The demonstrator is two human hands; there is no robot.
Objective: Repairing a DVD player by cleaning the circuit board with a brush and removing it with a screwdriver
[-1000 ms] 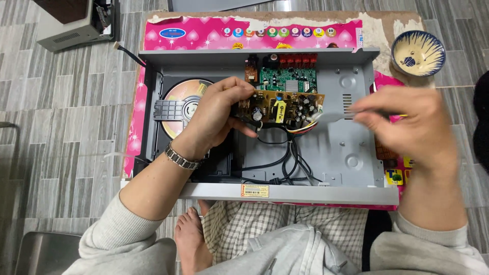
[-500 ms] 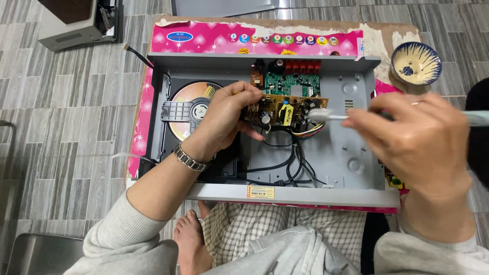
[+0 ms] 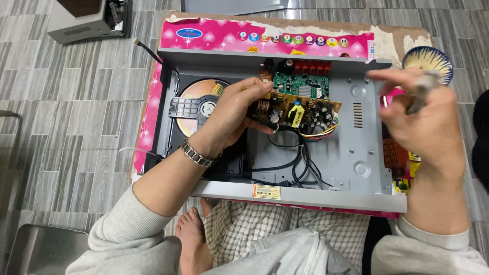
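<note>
Your left hand (image 3: 232, 114) grips the brown circuit board (image 3: 298, 109) inside the open player case (image 3: 367, 153); your right hand (image 3: 425, 125) is closed on a blurred tool (image 3: 420, 91).

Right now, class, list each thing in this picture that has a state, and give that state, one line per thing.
Disc player case: lid off, insides exposed.
Brown circuit board: lifted at an angle, wires attached.
Left hand: gripping the brown circuit board.
Right hand: closed on a thin tool, blurred.
Disc: seated in its tray.
Bowl: upright.
</note>
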